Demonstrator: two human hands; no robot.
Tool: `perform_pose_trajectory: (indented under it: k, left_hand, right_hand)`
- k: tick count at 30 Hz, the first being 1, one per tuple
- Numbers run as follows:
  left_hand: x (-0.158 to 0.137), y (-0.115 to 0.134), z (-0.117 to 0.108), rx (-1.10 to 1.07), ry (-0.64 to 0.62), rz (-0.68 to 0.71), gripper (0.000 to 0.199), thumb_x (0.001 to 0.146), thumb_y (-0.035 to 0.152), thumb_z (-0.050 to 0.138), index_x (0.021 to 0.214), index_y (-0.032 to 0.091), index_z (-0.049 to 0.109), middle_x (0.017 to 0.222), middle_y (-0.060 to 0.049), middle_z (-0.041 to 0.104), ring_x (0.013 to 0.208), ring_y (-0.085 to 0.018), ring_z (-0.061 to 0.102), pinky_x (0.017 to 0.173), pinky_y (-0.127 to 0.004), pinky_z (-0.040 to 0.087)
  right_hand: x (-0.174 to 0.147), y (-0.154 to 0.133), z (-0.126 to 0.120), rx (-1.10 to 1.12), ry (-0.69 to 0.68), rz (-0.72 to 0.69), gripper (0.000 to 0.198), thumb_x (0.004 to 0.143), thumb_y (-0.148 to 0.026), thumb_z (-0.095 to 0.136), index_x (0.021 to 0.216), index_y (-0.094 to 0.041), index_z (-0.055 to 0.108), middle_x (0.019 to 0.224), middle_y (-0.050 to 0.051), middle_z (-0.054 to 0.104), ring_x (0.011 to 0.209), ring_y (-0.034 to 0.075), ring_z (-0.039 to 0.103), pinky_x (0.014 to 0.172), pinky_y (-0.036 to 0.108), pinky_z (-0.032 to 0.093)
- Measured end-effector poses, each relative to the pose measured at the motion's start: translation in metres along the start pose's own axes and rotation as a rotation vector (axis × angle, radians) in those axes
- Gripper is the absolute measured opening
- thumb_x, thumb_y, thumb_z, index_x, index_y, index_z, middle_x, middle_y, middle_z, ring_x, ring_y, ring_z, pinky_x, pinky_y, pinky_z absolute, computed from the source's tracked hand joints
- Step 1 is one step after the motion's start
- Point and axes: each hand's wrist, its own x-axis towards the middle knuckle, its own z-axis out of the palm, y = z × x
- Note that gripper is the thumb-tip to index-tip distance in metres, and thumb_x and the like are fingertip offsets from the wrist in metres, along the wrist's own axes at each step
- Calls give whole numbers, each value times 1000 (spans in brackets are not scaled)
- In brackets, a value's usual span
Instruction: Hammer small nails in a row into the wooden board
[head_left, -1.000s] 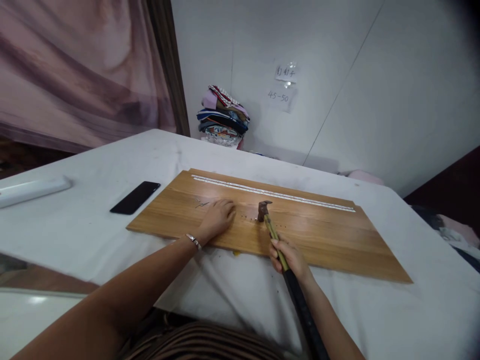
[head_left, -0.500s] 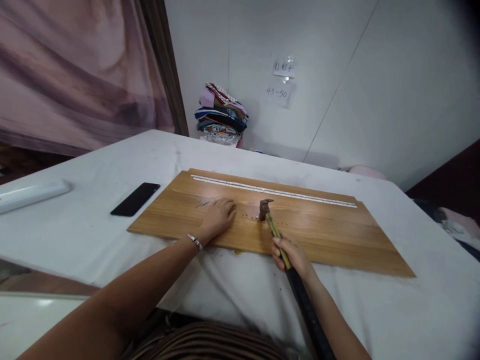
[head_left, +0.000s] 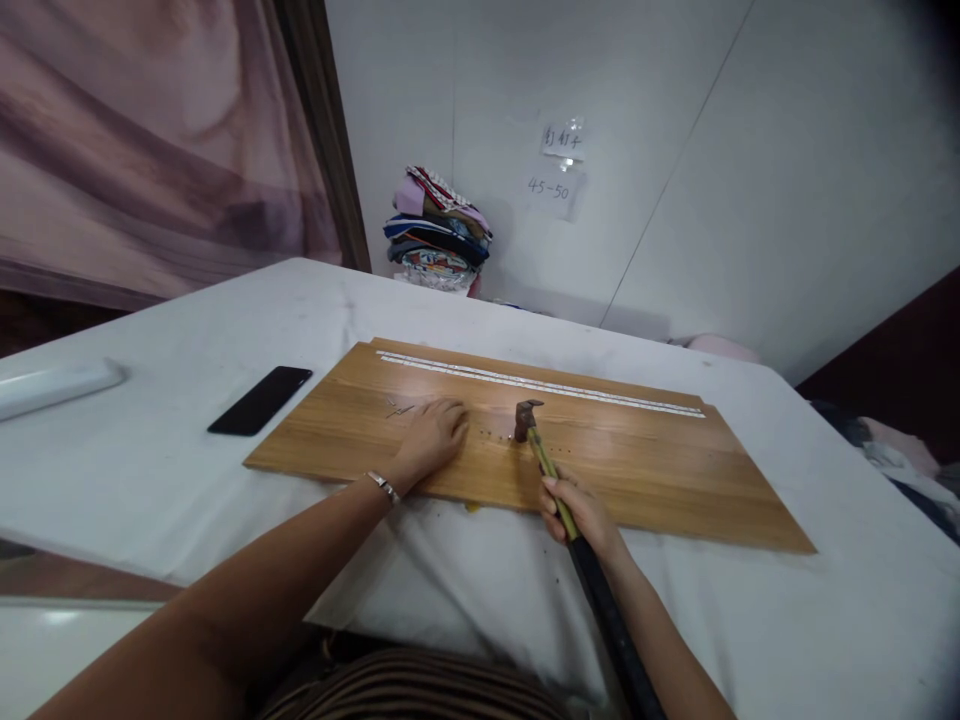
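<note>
My right hand is wrapped round the yellow part of the handle of a claw hammer; the black grip trails back toward me. Its rusty head is low over the wooden board, at a row of small nails around the board's middle. Whether the head touches a nail or the wood, I cannot tell. My left hand lies on the board left of that row, palm down, fingers extended and slightly bent, with nothing visible in it. Several loose nails lie just left of it.
Two printed white strips run along the board's far edge. A black phone lies left of the board on the white-covered table. A white rounded object is at far left. Folded clothes are stacked by the wall.
The whole view has shifted slightly, so things appear a little further left. Both hands and the hammer hold nearly the same places on the board.
</note>
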Motion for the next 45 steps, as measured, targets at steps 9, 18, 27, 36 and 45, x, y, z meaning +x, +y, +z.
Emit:
perform_pose_trajectory:
  k: [9,18,27,36,45]
  left_hand:
    - [-2,3,-2,-5,12,2,27,90,29,45,104,18,66,119,-10,64,113,-25,56,104,-44,39]
    - [-1,1,-1,26,10,6,28,91,28,44,107,18,66,121,-10,64,116,-25,55,105,-43,39]
    - [-1,4,-3,27,-7,7,29,91,28,44,106,18,66,119,-10,64,113,-25,56,104,-42,39]
    - [-1,4,-3,1,15,1,28,90,29,44,103,19,67,118,-10,64,113,-25,56,103,-44,39]
    - [-1,3,-2,15,9,2,27,90,28,46,105,18,66,118,-10,64,113,-25,56,103,-42,40]
  right_hand:
    - [0,0,-1,6,-9,5,36,73,-46,67,90,-20,49,51,-10,49,28,5,38,28,18,25]
    - [1,3,-4,11,-13,-7,37,75,-47,66,92,-21,48,53,-11,49,28,6,39,29,18,27]
    - [1,4,-6,-16,-31,-7,32,78,-46,64,89,-21,47,54,-10,50,29,5,40,29,18,28]
    - [0,1,0,-14,-1,6,38,71,-49,68,85,-20,47,51,-11,49,27,4,38,28,16,26]
    - [1,0,-2,14,6,4,40,71,-48,68,93,-19,50,51,-11,49,27,5,39,28,17,26]
